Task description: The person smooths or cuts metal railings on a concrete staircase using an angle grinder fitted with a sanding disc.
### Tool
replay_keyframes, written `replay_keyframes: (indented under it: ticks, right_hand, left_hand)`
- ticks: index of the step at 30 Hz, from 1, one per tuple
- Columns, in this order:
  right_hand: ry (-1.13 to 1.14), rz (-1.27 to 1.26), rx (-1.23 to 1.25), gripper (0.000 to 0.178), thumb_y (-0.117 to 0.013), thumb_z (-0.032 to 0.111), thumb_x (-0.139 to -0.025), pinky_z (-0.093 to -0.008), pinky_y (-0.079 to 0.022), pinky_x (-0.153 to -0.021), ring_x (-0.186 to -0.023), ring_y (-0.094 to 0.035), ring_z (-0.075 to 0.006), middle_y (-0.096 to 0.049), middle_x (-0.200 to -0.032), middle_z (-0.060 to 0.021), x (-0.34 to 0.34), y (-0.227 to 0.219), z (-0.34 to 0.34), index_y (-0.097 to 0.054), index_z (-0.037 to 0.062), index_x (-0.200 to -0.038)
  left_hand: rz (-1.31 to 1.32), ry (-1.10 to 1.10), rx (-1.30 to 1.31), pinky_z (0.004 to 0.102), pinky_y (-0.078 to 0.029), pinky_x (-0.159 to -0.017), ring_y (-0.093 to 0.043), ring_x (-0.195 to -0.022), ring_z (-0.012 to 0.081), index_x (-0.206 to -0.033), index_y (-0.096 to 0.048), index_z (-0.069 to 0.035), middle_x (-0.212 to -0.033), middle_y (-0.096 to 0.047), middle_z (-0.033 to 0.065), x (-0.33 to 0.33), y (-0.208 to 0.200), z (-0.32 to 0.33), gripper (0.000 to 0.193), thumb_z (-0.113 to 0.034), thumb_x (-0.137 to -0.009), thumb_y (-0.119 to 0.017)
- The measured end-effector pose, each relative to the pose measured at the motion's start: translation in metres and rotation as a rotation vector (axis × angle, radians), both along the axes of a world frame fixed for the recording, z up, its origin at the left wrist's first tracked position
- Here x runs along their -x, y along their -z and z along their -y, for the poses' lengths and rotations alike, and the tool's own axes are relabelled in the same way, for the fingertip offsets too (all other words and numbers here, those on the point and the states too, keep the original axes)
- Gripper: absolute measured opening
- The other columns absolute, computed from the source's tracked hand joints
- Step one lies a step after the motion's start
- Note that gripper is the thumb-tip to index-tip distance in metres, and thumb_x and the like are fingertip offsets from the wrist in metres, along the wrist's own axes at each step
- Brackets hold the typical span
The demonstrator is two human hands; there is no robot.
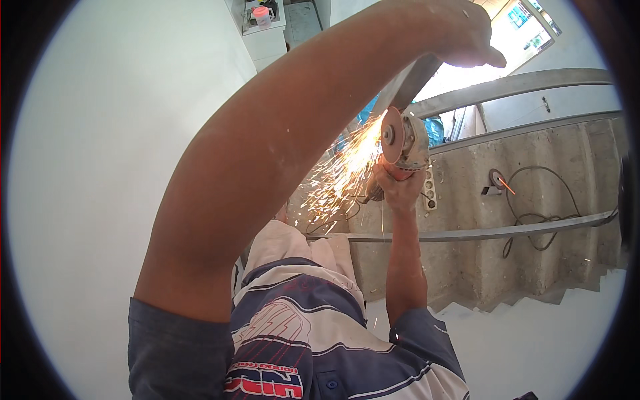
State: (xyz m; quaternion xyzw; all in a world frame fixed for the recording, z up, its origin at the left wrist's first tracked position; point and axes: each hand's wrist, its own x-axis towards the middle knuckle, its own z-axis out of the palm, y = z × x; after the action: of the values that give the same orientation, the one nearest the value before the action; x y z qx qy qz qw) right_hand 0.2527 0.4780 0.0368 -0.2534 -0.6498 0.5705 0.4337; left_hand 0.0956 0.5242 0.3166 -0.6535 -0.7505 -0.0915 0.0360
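Observation:
My right hand (402, 190) grips the body of an angle grinder (415, 141), its fingers wrapped round the housing below the guard. The grinder's reddish disc (393, 137) meets the lower part of a grey metal bar (419, 79). Bright sparks (343, 170) spray down and to the left from that contact. At the top, my left hand (467, 33) is closed over the upper end of the bar, thumb sticking out to the right; its other fingers are mostly hidden. My left forearm (267, 127) crosses high above the sparks.
Concrete stairs (460, 193) descend on the right between metal rails, an upper one (520, 83) and a lower one (480, 233). A looped cable (567, 180) and a small disc tool (495, 178) lie on the steps. A power strip (431, 190) sits beside my right hand. White wall (120, 167) fills the left.

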Motion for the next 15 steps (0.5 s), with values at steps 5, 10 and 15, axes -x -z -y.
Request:
replay_keyframes:
  ticks: [5,10,15]
  right_hand:
    - [0.022,-0.051,-0.055,0.031,-0.079,0.001,-0.074,-0.0282,-0.055,-0.074,-0.079,-0.065,-0.0106,-0.069,-0.089,-0.0020,0.004,0.001,0.003,-0.067,0.0010,-0.102]
    - [-0.079,-0.012,-0.010,0.034,-0.078,-0.004,-0.074,-0.0275,-0.055,-0.072,-0.078,-0.065,-0.0101,-0.069,-0.088,-0.0020,-0.002,0.013,-0.005,-0.066,0.0008,-0.105]
    - [0.029,-0.035,-0.054,0.028,-0.078,-0.005,-0.075,-0.0256,-0.053,-0.067,-0.073,-0.063,-0.0080,-0.067,-0.083,0.0003,0.002,0.006,0.002,-0.065,0.0026,-0.098]
  left_hand:
    - [0.348,0.370,-0.028,0.0458,-0.055,-0.077,-0.071,-0.079,0.0341,-0.084,-0.075,0.002,-0.078,-0.072,0.0201,0.023,0.001,0.003,0.053,-0.046,-0.099,-0.057]
    - [0.386,0.353,-0.108,0.0454,-0.056,-0.080,-0.072,-0.081,0.0343,-0.083,-0.075,0.002,-0.080,-0.073,0.0205,0.020,0.004,0.006,0.056,-0.048,-0.100,-0.057]
    - [0.062,-0.106,-0.057,0.0457,-0.056,-0.083,-0.073,-0.085,0.0347,-0.086,-0.075,0.004,-0.082,-0.073,0.0219,-0.038,-0.005,0.009,0.057,-0.048,-0.100,-0.057]
